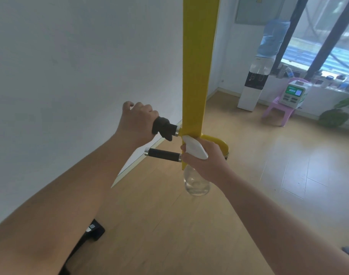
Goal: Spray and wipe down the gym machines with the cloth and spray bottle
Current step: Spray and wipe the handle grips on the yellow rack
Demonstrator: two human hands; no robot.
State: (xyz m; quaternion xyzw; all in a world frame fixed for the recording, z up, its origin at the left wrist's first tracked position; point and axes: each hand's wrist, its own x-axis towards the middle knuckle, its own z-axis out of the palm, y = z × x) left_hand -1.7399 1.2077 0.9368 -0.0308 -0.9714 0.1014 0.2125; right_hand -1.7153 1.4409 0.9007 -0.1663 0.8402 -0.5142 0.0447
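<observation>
Yellow upright post (197, 76) of the gym machine stands in front of you, with two handles jutting to its left: your left hand (136, 122) is curled round the dark cloth (162, 128), wrapping it over the upper handle (177, 131), while the black-grip lower handle (162, 154) sits bare just beneath. Your right hand (207, 163) grips the spray bottle (196, 183) by the neck, under its white trigger head (195, 148), the clear body hanging beside the post's lower end; a water dispenser (253, 84) stands by the window
</observation>
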